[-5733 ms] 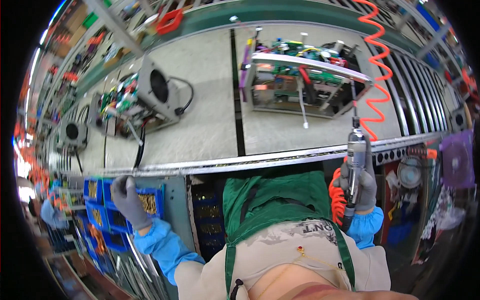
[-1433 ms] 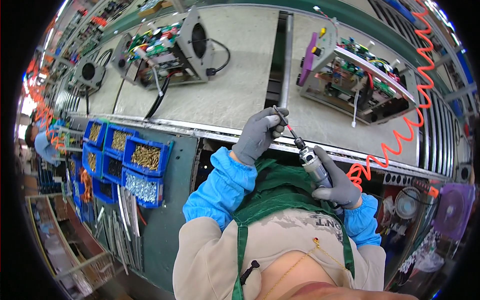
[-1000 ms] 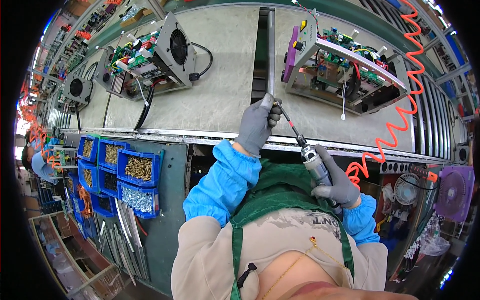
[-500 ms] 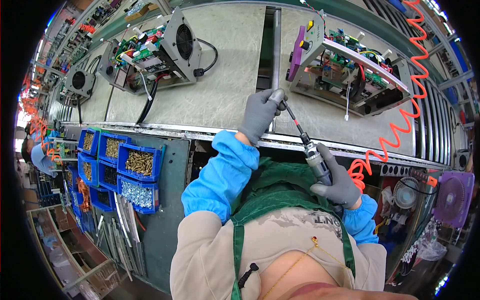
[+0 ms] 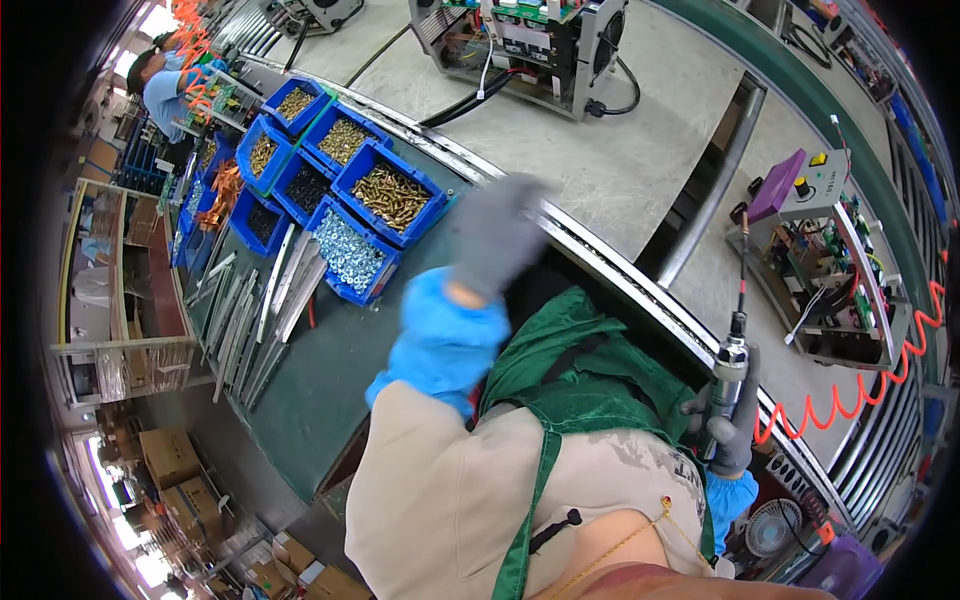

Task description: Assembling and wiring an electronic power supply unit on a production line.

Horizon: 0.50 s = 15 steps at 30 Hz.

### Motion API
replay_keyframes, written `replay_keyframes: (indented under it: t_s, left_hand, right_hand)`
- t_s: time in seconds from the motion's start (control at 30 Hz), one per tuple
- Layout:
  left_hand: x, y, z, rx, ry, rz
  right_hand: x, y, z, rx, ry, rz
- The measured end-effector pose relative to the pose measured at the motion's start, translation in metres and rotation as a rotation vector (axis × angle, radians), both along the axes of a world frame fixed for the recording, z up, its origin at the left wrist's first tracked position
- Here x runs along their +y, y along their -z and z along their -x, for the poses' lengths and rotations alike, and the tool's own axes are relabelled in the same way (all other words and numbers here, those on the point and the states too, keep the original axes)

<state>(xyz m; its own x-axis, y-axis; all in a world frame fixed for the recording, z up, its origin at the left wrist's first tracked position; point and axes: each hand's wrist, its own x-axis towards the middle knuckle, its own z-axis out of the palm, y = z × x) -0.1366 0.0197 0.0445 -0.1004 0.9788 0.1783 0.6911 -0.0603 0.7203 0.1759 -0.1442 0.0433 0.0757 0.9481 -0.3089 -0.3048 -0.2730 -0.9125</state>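
Observation:
My right hand (image 5: 738, 420), in a grey glove, is wrapped round a metal-bodied screwdriver (image 5: 729, 368) with a long thin bit pointing up and away from me. A coiled orange hose runs close beside that hand. My left hand (image 5: 497, 235), also gloved in grey, is smeared by motion and its fingers cannot be made out. It hovers over the bench edge, just right of the blue bin of brass-coloured screws (image 5: 390, 197). Below that bin is another blue bin of silvery fasteners (image 5: 349, 252). Past the bit stands an open metal chassis (image 5: 820, 265) with a purple front and green circuit boards.
A second chassis with a fan (image 5: 540, 60) stands on the conveyor (image 5: 640, 130) ahead. Several metal strips (image 5: 265, 310) lie on the green bench (image 5: 320, 400) at left. A roller bar (image 5: 715, 185) crosses a gap in the conveyor. Another person (image 5: 163, 95) is at far left.
My view has swung left. My left hand has left the screwdriver's bit and moved left toward the blue bins. My right hand still holds the screwdriver, its bit now pointing more upright.

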Motion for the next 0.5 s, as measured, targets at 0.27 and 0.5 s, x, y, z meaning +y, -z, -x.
replay_keyframes:
  t_s: [0.27,0.5]
  left_hand:
    - [-0.053,0.023,0.189,1.321,-0.562,0.172]
    - [-0.034,0.047,0.207,1.211,-0.428,0.062]
  right_hand:
    - [0.003,-0.005,-0.008,-0.111,-0.005,0.02]
    - [-0.015,0.009,-0.024,0.027,0.008,0.047]
